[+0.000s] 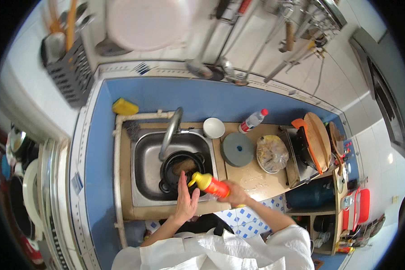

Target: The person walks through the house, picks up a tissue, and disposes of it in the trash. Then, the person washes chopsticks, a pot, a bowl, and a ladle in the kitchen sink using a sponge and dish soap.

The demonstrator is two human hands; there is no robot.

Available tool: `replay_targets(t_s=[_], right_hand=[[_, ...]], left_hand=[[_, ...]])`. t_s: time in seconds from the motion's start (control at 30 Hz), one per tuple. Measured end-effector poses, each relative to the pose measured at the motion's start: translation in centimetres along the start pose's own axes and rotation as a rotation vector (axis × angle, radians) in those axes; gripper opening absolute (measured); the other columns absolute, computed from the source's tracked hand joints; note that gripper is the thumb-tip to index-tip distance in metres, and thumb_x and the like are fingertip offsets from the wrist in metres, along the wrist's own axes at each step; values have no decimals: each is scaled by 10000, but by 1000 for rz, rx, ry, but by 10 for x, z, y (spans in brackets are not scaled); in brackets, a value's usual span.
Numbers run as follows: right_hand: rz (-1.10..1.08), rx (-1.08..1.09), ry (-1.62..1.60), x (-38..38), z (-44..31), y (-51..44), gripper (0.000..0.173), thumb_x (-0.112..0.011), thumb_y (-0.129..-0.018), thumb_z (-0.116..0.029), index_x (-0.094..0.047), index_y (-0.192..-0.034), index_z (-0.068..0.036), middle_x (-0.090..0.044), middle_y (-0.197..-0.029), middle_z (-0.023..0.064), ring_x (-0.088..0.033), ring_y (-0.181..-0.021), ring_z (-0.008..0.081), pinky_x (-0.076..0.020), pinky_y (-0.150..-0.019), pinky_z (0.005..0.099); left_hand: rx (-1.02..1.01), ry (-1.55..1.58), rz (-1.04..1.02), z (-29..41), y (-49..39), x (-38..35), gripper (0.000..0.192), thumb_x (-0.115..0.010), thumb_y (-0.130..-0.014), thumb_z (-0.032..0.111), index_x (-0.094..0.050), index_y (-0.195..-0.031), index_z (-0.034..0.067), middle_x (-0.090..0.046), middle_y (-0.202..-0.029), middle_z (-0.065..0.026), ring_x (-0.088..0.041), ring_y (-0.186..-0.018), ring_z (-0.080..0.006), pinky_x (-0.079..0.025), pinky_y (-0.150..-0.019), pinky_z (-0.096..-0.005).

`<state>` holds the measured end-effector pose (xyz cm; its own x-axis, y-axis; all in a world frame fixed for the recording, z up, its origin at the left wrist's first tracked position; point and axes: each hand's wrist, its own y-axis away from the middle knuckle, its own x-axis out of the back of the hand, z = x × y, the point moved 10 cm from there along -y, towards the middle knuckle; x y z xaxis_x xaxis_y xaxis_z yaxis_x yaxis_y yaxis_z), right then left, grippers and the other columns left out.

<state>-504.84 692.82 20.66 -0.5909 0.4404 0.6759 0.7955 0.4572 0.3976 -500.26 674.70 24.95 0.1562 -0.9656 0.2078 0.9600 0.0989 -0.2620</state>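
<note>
My right hand [235, 193] grips a red squeeze bottle [215, 186] with a yellow top, likely dish soap. The bottle is tipped on its side, its yellow spout pointing left over the sink's near right part. Just left of the spout, my left hand [186, 206] is raised with fingers extended and thumb apart, holding nothing. Beyond both hands, a black two-handled pot [168, 173] sits in the stainless steel sink [146, 179]. Inside the pot lies a brown scrubbing pad or sponge [185, 166]. The hands and bottle hide part of the pot's near side.
A curved faucet [171, 135] hangs over the sink. To the right stand a white bowl [214, 128], a round grey-green disc [237, 150], a plastic bottle with red cap [253, 120] and a bag-covered bowl [272, 153]. A yellow sponge [125, 106] rests at the back left.
</note>
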Motion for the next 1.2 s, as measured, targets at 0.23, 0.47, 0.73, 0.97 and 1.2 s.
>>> replay_targets(t_s=[0.23, 0.47, 0.73, 0.97, 1.2], right_hand=[[244, 306, -190, 13, 5, -9, 557, -725, -639, -222, -470, -1103, -47, -539, -999, 158, -508, -938, 335, -405, -824, 378], [496, 300, -448, 110, 76, -54, 575, -750, -653, -206, -445, -1114, -48, -534, -1032, 102, -501, -984, 239, -393, -847, 346], [782, 123, -818, 204, 135, -203, 486, -653, -705, 7, -406, -1119, -54, -520, -1062, 56, -515, -952, 166, -408, -854, 316], [860, 200, -858, 188, 175, -234, 558, -726, -678, -92, -384, -1118, -55, -495, -1064, 61, -488, -972, 168, -399, -856, 318], [1000, 149, -417, 185, 193, -210, 690, -714, -682, -191, -317, -1203, 28, -455, -1153, 169, -463, -1065, 267, -356, -913, 359]], left_hand=[[302, -52, -302, -33, -105, -69, 380, -458, -883, 250, -476, -1122, -45, -548, -1077, -198, -539, -992, -288, -420, -840, -334], [638, 945, -441, -67, -127, -120, 561, -336, -908, 439, -330, -1290, 29, -421, -1266, -117, -413, -1152, -183, -320, -955, -328], [599, -671, -337, -293, -40, -91, 511, -608, -767, 195, -430, -1238, 110, -277, -1338, -199, -290, -1212, -368, -294, -992, -409], [556, -1109, -1301, -313, 6, -136, 601, -627, -711, 166, -406, -1268, 114, -120, -1400, -172, -80, -1270, -425, -190, -1023, -521], [751, -861, -698, -294, -34, -92, 691, -617, -692, 100, -320, -1315, 126, -252, -1357, -214, -392, -1149, -386, -370, -947, -412]])
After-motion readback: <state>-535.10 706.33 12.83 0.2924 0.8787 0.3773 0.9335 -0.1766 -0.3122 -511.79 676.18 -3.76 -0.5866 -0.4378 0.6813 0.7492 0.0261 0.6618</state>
